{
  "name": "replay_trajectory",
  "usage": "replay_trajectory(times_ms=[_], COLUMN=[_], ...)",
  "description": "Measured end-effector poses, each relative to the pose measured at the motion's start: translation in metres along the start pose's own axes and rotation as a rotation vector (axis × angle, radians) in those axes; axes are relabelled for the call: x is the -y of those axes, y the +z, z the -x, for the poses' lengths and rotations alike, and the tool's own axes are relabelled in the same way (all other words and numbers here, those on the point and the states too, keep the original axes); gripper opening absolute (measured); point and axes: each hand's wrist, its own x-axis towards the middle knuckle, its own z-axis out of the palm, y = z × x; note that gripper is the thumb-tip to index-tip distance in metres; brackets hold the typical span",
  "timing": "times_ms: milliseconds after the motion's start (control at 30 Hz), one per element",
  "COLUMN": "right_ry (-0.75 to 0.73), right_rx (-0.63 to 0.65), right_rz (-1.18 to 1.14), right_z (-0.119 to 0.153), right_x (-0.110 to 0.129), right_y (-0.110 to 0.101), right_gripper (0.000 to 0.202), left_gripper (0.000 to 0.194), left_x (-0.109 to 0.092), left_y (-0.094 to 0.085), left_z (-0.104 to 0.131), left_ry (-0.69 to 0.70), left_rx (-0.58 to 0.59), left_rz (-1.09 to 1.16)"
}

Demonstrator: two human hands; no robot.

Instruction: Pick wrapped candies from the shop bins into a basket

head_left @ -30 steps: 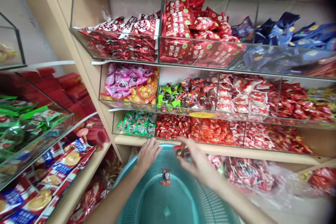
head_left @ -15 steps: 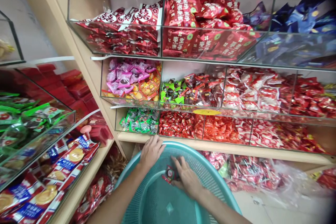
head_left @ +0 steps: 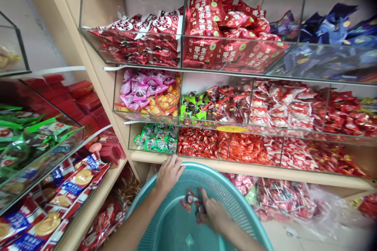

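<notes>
A deep teal plastic basket [head_left: 259, 219] with mesh sides stands in front of me, its rim against the lowest shelf. My left hand [head_left: 169, 173] is closed over the far-left part of that rim, fingers bent together. Down inside, my right hand [head_left: 214, 212] has its index finger stretched out and its other fingers curled round a dark red wrapped candy [head_left: 200, 208], partly hidden by the hand. Just left of it, a second red wrapped candy [head_left: 189, 199] with a round dark picture lies against the basket's inner wall.
Clear shelf bins hold candies: green-and-grey packets [head_left: 156, 138], red ones [head_left: 198, 143] and purple ones [head_left: 141, 86]. Big red bags [head_left: 206, 23] fill the upper shelf. At left, biscuit packs [head_left: 70, 192] lie in a side bin. Bagged candies [head_left: 282, 198] sit under the shelf at right.
My right hand has shifted slightly down and right inside the basket. Two candies now show apart where one was visible by the fingers. The left hand stays at the rim.
</notes>
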Motion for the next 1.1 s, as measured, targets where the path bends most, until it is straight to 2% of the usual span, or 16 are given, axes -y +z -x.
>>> replay_trajectory(times_ms=[133, 267, 367, 433, 500, 567, 667, 767, 833, 900, 1000, 1100], right_ry=[0.013, -0.119, -0.117, -0.102, -0.146, -0.241, -0.411, -0.466, -0.382, -0.227, -0.005, 0.107], right_rx=[-0.115, -0.146, -0.106, -0.120, -0.190, -0.284, -0.436, -0.707, -0.872, -0.955, -0.895, -0.779], right_rz=[-0.174, -0.364, -0.311, -0.259, -0.261, -0.319, -0.407, -0.355, -0.236, -0.059, 0.188, 0.266], right_z=[-0.011, -0.016, -0.015, -0.011, -0.003, 0.009, 0.029, 0.040, 0.038, 0.030, 0.014, 0.002], right_x=[-0.001, -0.003, -0.003, -0.003, 0.000, 0.006, 0.013, 0.014, 0.011, 0.010, 0.015, 0.023], right_y=[0.010, 0.015, 0.010, -0.003, -0.028, -0.065, -0.135, -0.205, -0.241, -0.266, -0.285, -0.291], right_gripper=[0.053, 0.053, 0.061, 0.060, 0.054, 0.043, 0.032, 0.029, 0.027, 0.026, 0.031, 0.037], left_gripper=[0.021, 0.019, 0.019, 0.019, 0.020, 0.020, 0.020, 0.019, 0.017, 0.015, 0.014, 0.015], left_x=[0.000, 0.000, 0.001, 0.003, 0.005, 0.007, 0.010, 0.012, 0.013, 0.013, 0.015, 0.015], left_y=[0.001, 0.001, 0.000, 0.001, 0.003, 0.006, 0.009, 0.012, 0.014, 0.015, 0.016, 0.015], left_z=[0.000, 0.001, 0.002, 0.002, 0.002, 0.001, -0.001, -0.001, -0.001, 0.000, 0.000, -0.001], left_ry=[-0.002, -0.010, -0.015, -0.016, -0.011, 0.001, 0.018, 0.025, 0.028, 0.032, 0.044, 0.046], left_rx=[-0.005, -0.011, -0.005, -0.006, -0.013, -0.023, -0.037, -0.048, -0.067, -0.094, -0.114, -0.105], left_rz=[-0.001, -0.014, -0.010, -0.001, 0.007, 0.009, -0.006, -0.026, -0.034, -0.041, -0.037, -0.028])
